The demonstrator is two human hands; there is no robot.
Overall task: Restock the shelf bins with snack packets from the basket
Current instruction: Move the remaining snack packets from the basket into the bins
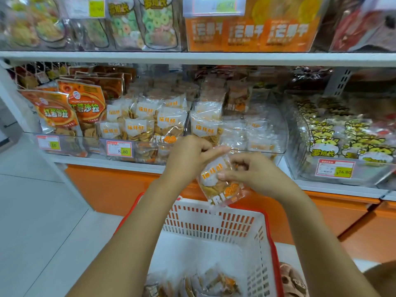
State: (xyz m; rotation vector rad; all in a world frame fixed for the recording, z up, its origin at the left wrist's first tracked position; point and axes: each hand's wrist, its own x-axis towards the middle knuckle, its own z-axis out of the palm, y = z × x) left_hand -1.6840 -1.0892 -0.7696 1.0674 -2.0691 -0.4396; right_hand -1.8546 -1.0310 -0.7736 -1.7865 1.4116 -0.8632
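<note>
Shop shelf (192,57) behind: left hand (188,156) pinches the snack packet (220,187) at its top, right hand (257,174) its middle, above the basket (214,207). Its long axis runs 12-to-6; the matching bin (261,151) lies at 12 o'clock.

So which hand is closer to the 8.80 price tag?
Left. The left hand sits just right of the 8.80 price tag, pinching the top of the snack packet. The right hand is farther right, holding its other side.
</note>
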